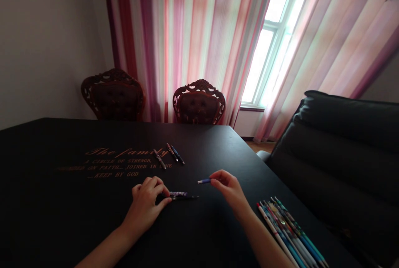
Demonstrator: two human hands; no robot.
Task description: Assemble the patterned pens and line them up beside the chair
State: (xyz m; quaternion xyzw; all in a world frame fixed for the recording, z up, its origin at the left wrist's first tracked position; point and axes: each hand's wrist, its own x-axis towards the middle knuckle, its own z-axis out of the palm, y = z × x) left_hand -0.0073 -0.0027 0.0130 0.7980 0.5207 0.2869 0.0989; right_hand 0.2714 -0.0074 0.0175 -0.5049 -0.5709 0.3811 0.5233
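Observation:
My left hand is closed in a pinch low over the black table. From its fingertips a purple-and-white patterned pen barrel and a thin, dark pen refill stick out to the right, side by side. My right hand pinches a short blue pen piece with a pale end, which points left toward the other hand. The two hands are apart. Beyond them lie three patterned pens: a greyish one, a dark one and a dark blue one.
A row of several pens lies by the table's right edge, beside my right forearm. Gold lettering marks the tabletop. Two carved chairs stand behind the table, and a black recliner stands at the right.

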